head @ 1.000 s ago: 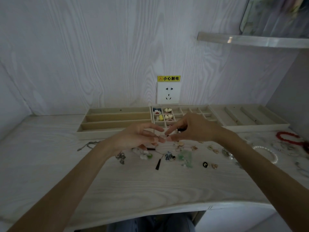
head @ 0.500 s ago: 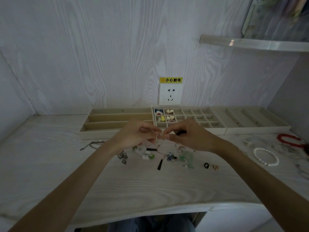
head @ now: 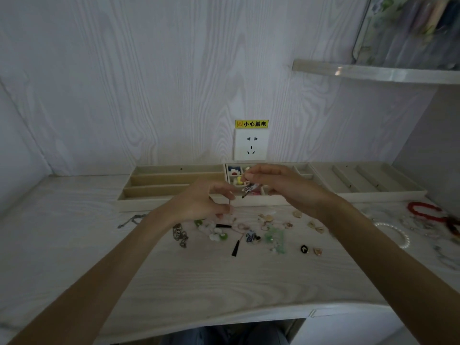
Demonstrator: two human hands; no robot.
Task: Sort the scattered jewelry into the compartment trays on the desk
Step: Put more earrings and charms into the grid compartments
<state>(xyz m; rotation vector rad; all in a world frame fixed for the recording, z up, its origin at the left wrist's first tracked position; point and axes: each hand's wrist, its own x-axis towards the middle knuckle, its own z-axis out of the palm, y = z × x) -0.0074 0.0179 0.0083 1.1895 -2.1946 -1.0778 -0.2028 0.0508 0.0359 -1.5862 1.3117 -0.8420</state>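
- Two bare hands meet just above the centre of the frame, in front of the row of trays at the back of the desk (head: 74, 257).
- Right hand (head: 286, 188): thumb and forefinger pinch a small blue-and-white patterned earring (head: 249, 188), which dangles below the fingertips over the middle grid tray (head: 263, 201); the other fingers are loosely curled.
- Left hand (head: 199, 202): fingers curled toward the right hand, with a thin pin-like piece standing at its fingertips; whether it is actually pinched cannot be told.
- Grid tray: its upper-left cells hold a blue piece, a red-and-white flower, a yellow piece and a red one; the rest is largely hidden by the right hand.
- Long-slot tray (head: 174, 183), left of the grid tray, has three lengthwise slots; a slanted-slot tray (head: 368, 180) sits at the right.
- Scattered jewelry lies below the hands, centre of frame: a matching blue-and-white earring (head: 252, 237), a black tassel (head: 236, 248), a pale green piece (head: 275, 239), white-and-green flowers (head: 214, 231), a round black stud (head: 304, 249), and a silver chain (head: 179, 235).
- Far right: a pearl bracelet (head: 398, 236) and a red bead bracelet (head: 423, 211), near each other.
- Upper centre: a wall socket (head: 251, 145) under a yellow warning label (head: 251, 124).
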